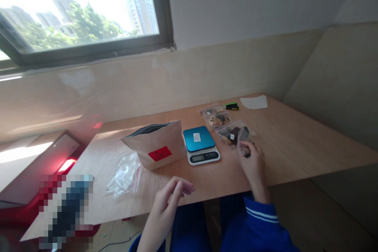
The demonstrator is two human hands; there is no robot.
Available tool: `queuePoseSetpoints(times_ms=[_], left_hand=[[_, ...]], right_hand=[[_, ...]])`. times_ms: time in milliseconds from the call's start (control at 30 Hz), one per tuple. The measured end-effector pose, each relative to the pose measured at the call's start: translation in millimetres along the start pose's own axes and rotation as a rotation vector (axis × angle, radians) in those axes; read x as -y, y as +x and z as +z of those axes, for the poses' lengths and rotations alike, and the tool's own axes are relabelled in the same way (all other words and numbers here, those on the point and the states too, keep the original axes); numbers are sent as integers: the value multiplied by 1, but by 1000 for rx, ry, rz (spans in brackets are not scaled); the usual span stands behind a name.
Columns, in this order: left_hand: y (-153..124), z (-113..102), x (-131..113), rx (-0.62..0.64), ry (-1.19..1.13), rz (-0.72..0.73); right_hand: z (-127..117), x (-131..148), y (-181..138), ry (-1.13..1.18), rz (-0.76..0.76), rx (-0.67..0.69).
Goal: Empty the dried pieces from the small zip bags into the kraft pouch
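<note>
On the tabletop (298, 141), counted paper pouch (163, 139) set open, clear bags (122, 176) seemingly emptied, filled bags (234, 133) remaining; noted left hand (170, 196) half-open, unladen, right hand (253, 163) pinching small bag (242, 137).

Mostly plastic, paper and wood on my feed.
I get a matt tan kraft-paper pouch (165, 138) with a smooth red rectangular label (160, 153); a square blue scale platform (203, 142), satin, metal-looking; a smooth white plastic scale body (204, 162); a heap of crumpled clear plastic bags (124, 175), shiny; small transparent plastic bags (226, 129), creased, around rough brown-and-black lumps (236, 134); a pale brown wood-look tabletop (298, 138), smooth, faint sheen; a matt blue cloth sleeve (261, 226).
</note>
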State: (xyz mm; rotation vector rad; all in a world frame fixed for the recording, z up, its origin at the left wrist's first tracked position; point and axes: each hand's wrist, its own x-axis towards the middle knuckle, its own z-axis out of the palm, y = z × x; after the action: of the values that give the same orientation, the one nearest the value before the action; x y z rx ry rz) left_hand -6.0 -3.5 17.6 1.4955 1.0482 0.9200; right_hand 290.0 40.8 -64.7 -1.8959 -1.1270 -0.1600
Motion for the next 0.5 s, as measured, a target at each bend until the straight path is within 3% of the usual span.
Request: queuePoseSetpoints(times_ms=[100, 167, 333, 500], left_hand=[[-2, 18, -10, 19, -170, -9], [-1, 27, -11, -28, -304, -10], [8, 34, -4, -177, -489, -105], [9, 17, 8, -331, -584, -218]], right_hand=[[-26, 26, 5, 345, -26, 26], [-43, 53, 2, 547, -71, 217], [-64, 115, -16, 799, -390, 774], [-57, 142, -31, 808, -486, 1046]])
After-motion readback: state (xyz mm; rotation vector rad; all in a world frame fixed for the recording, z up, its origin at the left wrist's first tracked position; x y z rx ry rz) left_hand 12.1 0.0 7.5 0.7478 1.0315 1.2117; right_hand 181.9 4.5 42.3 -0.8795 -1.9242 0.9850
